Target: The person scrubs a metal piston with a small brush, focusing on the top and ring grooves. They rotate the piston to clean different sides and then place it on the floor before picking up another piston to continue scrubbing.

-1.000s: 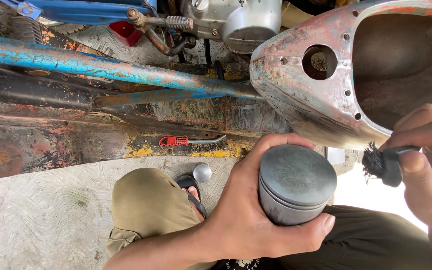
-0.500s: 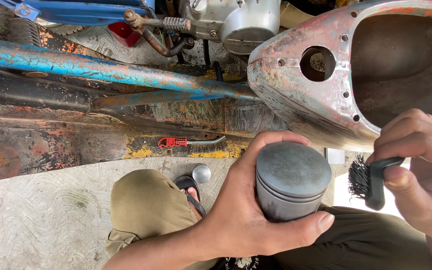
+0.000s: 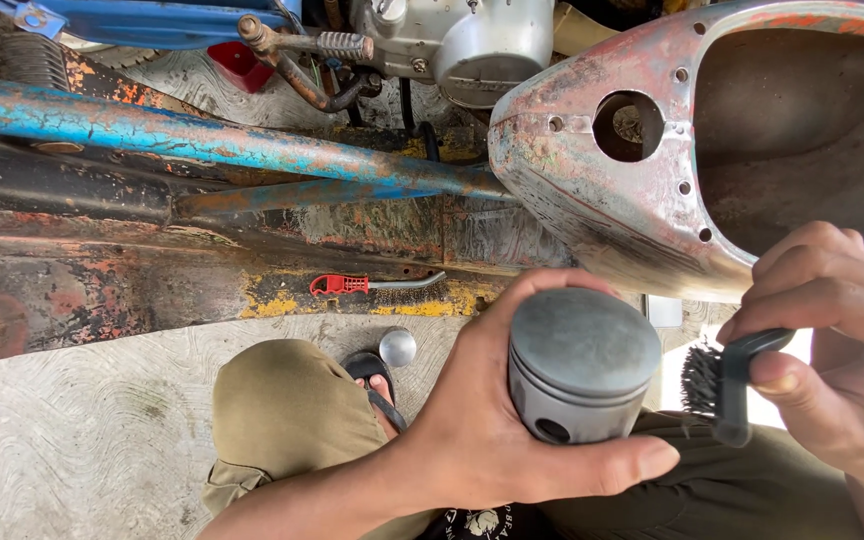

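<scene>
Piston (image 3: pixel 582 365) of grey metal sits upright in the left hand (image 3: pixel 482 420), its flat crown facing the camera and a round pin hole showing low on its side. The fingers curl round the far side of the skirt and the thumb lies along the near side beneath it, so that hand is clamped on the piston. Just to its right, apart from it, the right hand (image 3: pixel 832 350) is clenched round the dark handle of a small wire brush (image 3: pixel 717 380), whose black bristles point toward the piston without touching it. Both hands hover over the person's lap, above dark trousers and a bent knee in olive cloth (image 3: pixel 287 420).

Beyond the knee, on the concrete floor (image 3: pixel 72 450), lies a small round shiny metal part (image 3: pixel 397 347) beside a sandalled foot (image 3: pixel 372 380). Farther off, on a yellow-stained strip at the edge of the floor, rests a second wire brush with a red handle (image 3: pixel 372 285). Behind it runs a rusty frame with a blue-painted tube (image 3: pixel 202 135), and near the top edge sits a grey engine casing (image 3: pixel 472 40). A worn, reddish metal shell (image 3: pixel 652 190) with a round hole fills the upper right
</scene>
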